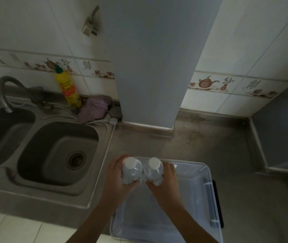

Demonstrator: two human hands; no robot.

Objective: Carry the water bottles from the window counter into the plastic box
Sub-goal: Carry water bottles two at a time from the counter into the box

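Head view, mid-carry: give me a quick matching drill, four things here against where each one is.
Things:
1. left water bottle
2. right water bottle
3. yellow detergent bottle
4. purple cloth

Places:
A. crumpled in the corner behind the sink
B. held in the right hand, over the plastic box
C. standing against the tiled wall
D. held in the left hand

Pairs: 1-D, 2-B, 3-C, 4-A

Lower centre of frame: left hand (116, 174) and right hand (167, 179) each grip one upright white-capped water bottle, left bottle (131, 171) touching right bottle (154, 171), above the far-left corner of the clear plastic box (208, 195); double sink (94, 183) at left
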